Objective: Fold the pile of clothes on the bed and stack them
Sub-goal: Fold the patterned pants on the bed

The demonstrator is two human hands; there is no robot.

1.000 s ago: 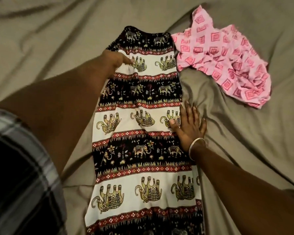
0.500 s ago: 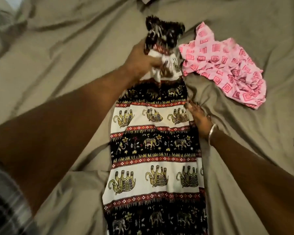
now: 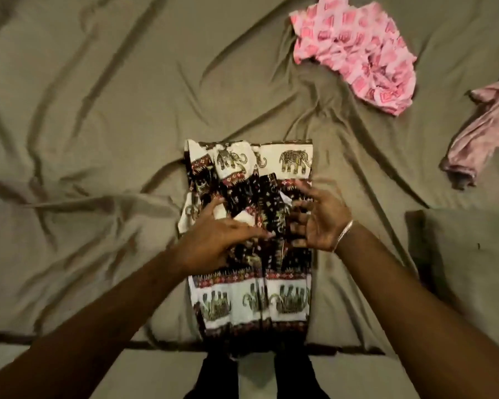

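The elephant-print garment [image 3: 283, 165], black, white and red, lies folded over itself on the olive bed sheet [image 3: 98, 139] near the bed's front edge. My left hand [image 3: 213, 243] rests flat on its middle, fingers spread over the loose folded-down end. My right hand [image 3: 317, 220], with a silver bangle at the wrist, sits on the garment's right side, fingers apart and touching the cloth. A crumpled pink patterned garment [image 3: 355, 50] lies at the far right. A pale pink garment [image 3: 484, 131] lies at the right edge.
A pillow or cushion in the same olive cloth [image 3: 467, 254] sits at the right, close to my right forearm. The bed's front edge [image 3: 69, 341] runs across the bottom. The sheet is wrinkled all over.
The far end of the elephant-print garment was lifted by my left hand and brought down toward me, halving its length. Both hands now lie on the fold. The view has shifted back.
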